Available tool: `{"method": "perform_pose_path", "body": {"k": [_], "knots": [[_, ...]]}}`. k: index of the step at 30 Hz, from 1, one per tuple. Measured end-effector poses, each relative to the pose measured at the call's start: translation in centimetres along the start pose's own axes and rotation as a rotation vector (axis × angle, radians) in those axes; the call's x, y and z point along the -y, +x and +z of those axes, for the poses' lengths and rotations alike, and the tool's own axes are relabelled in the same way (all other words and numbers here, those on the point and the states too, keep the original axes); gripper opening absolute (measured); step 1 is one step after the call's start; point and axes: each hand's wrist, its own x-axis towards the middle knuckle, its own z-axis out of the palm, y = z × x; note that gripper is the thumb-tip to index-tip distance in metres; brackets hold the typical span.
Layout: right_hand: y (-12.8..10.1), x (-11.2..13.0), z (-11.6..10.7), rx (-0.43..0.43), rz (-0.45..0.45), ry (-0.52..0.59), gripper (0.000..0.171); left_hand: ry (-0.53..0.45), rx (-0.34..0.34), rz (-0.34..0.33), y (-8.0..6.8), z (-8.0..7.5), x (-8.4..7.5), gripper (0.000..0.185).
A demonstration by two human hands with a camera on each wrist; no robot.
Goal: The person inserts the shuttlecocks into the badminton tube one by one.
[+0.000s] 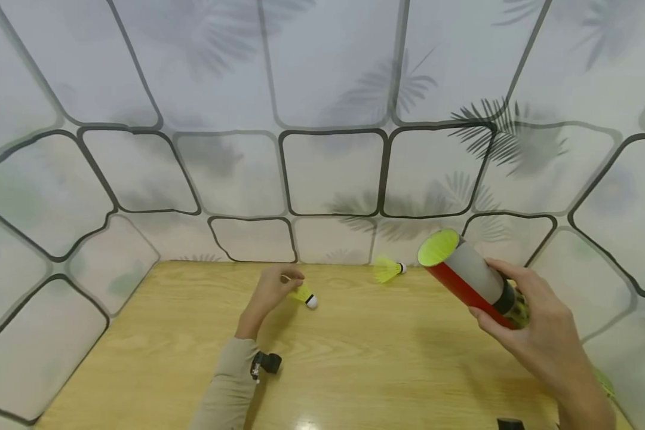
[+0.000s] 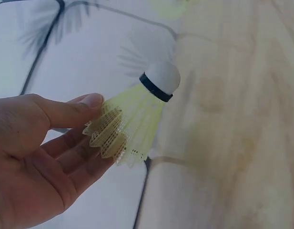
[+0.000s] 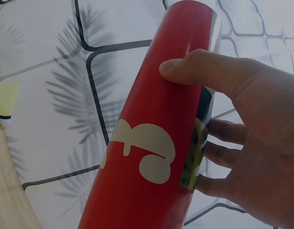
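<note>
Shuttlecock (image 2: 137, 119), yellow skirt, white cork: pinched at the skirt rim between thumb and fingers (image 2: 85, 107) of the left hand (image 1: 269, 292), cork pointing away, above the table (image 1: 387, 364) near its far edge. Tube (image 1: 470, 278), red and grey, open mouth tilted up toward the far wall: gripped by the right hand (image 1: 537, 334), thumb across it, over the right side. Second shuttlecock (image 1: 388, 269): lying at the far edge between them. Middle of the table bare.

Soft, even overhead light is filling the head view, glare is pooling on the tabletop (image 1: 306, 423) at its near edge, wide-angle distortion is bending the wall panels (image 1: 330, 173) outward, and both wrist views are rendering dimmer, hazier, with backgrounds falling out of focus.
</note>
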Motion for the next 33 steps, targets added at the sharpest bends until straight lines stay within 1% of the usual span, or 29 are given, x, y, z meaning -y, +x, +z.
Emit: {"method": "perform_pose_path", "body": {"k": [3, 5, 9, 15, 18, 22, 25, 29, 33], "knots": [[0.1, -0.1, 0.1, -0.012, -0.022, 0.006, 0.095, -0.018, -0.013, 0.013, -0.3, -0.8, -1.1, 0.01], [0.1, -0.2, 0.2, -0.016, -0.031, 0.012, 0.094, -0.039, -0.035, 0.036, -0.5, -1.3, -1.9, 0.01], [0.0, -0.2, 0.2, -0.021, -0.034, 0.018, 0.095, -0.089, -0.103, 0.098, -1.1, -2.2, -3.6, 0.009], [0.0, 0.0, 0.2, -0.025, -0.04, 0.016, 0.095, -0.176, -0.204, 0.153, -2.0, -3.5, -6.2, 0.012], [0.1, 0.1, 0.3, -0.026, -0.045, 0.019, 0.094, -0.228, -0.26, 0.21, -2.2, -4.1, -7.7, 0.013], [0.2, 0.3, 0.4, -0.014, -0.059, 0.036, 0.095, -0.28, -0.328, 0.313, -2.6, -4.5, -9.3, 0.013], [0.3, 0.5, 0.6, -0.009, -0.08, 0.055, 0.093, -0.328, -0.371, 0.361, -3.0, -4.6, -10.3, 0.013], [0.3, 0.6, 0.7, -0.014, -0.098, 0.069, 0.09, -0.379, -0.404, 0.387, -3.6, -4.6, -11.7, 0.015], [0.4, 0.6, 0.9, -0.006, -0.106, 0.073, 0.09, -0.395, -0.418, 0.416, -4.0, -4.4, -12.9, 0.017]]}}
